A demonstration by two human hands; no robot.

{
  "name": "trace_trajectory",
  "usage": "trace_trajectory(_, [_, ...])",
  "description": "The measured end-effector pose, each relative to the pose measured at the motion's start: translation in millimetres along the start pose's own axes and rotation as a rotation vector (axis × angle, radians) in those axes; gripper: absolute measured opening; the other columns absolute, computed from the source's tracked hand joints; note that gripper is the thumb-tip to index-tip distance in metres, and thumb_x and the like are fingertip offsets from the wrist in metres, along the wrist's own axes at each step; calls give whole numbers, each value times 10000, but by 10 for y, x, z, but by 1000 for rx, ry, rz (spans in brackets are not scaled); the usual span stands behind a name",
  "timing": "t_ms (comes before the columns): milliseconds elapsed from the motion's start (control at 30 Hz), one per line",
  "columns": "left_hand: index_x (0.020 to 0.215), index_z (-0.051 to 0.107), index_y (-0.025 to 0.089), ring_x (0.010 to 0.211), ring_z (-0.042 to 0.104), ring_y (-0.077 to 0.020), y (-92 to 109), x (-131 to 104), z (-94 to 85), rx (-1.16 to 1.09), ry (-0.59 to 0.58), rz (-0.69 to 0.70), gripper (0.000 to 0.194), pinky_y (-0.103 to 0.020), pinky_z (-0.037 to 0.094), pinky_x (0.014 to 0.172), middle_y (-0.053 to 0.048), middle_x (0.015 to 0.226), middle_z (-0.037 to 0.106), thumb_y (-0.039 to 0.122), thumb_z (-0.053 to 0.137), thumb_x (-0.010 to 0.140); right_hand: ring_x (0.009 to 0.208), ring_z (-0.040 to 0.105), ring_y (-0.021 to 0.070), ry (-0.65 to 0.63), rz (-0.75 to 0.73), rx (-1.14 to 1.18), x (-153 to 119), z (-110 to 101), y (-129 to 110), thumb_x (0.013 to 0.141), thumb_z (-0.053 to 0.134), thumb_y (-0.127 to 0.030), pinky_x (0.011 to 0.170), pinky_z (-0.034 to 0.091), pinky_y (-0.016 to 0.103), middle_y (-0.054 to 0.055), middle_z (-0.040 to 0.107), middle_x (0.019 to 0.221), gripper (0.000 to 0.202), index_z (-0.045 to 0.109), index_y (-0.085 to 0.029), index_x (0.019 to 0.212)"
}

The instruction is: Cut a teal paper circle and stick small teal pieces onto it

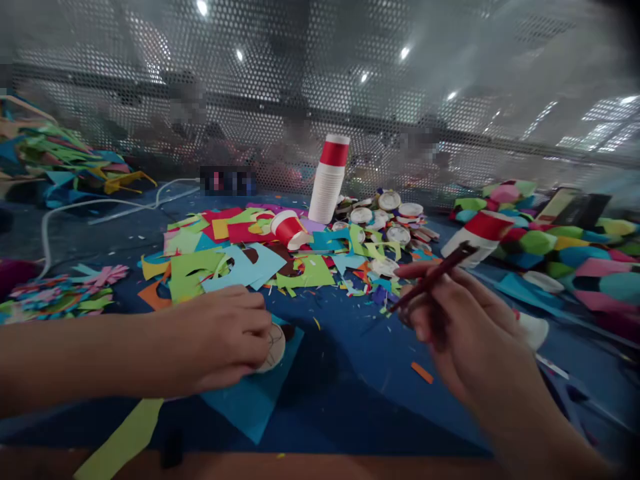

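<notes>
My left hand has its fingers closed on a round pale disc with dark lines on it, over a blue sheet near the front of the table. Part of the disc is hidden under the fingers. To the right, my right hand holds a dark red pen-like stick above the table, its thin end pointing down and left. Beyond both hands lie cut paper scraps in green, blue and red.
A tall stack of paper cups stands behind the scraps, beside a heap of round pieces. A red-and-white cup lies tipped. More cups and colourful paper balls are at right. White cable runs left.
</notes>
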State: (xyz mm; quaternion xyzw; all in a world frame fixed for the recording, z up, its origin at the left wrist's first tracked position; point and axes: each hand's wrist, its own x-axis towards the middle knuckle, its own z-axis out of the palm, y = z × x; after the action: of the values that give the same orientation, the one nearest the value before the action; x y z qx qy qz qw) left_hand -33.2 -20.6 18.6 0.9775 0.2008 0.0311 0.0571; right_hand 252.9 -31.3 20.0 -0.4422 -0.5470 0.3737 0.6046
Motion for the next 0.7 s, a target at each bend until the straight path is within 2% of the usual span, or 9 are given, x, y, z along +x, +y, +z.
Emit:
trace_trajectory(133, [894, 611, 258, 962, 590, -207, -113, -108, 22, -49, 13, 39, 141, -368, 376, 901, -3, 933, 699, 150, 526, 925, 593, 631, 174, -113, 173, 110, -47, 171, -26, 814, 541, -265, 535, 514, 274, 32, 618, 692, 90, 615, -215, 825])
trace_trajectory(233, [940, 644, 265, 1061, 599, -200, -132, -133, 46, -106, 49, 7, 151, -361, 373, 977, -1, 980, 725, 184, 518, 955, 762, 662, 210, -250, 191, 208, -81, 232, 19, 706, 572, -213, 650, 552, 314, 52, 664, 835, 202, 582, -225, 908])
trace_trajectory(333, [975, 656, 243, 1094, 606, -196, -125, -138, 106, -135, 171, -9, 142, -350, 386, 998, -5, 1016, 740, 209, 519, 966, 670, 602, 167, -269, 104, 221, -154, 204, 140, 725, 681, -271, 583, 504, 257, 12, 633, 757, 197, 575, -233, 887])
trace_trajectory(433, [1033, 652, 226, 1054, 644, -193, -121, -150, 218, -106, 292, 48, 152, -341, 411, 978, -30, 1057, 747, 221, 515, 968, 585, 559, 142, -236, 16, 41, -292, 126, 284, 839, 662, -359, 516, 457, 228, -3, 602, 695, 153, 583, -229, 817])
trace_trajectory(533, [1084, 633, 226, 1028, 669, -197, -129, -178, 341, -68, 361, 110, 169, -347, 411, 982, -50, 1076, 748, 270, 519, 968, 596, 601, 146, -310, -50, -226, -446, 74, 354, 940, 535, -266, 521, 472, 225, 5, 627, 710, 96, 613, -234, 893])
trace_trajectory(700, [1174, 573, 205, 1036, 670, -223, -165, -217, 438, -64, 322, 141, 259, -377, 406, 962, -76, 1133, 732, 349, 478, 982, 557, 602, 115, -519, -324, -419, -494, 131, 266, 875, 501, -108, 509, 476, 205, -30, 613, 715, 210, 571, -276, 981])
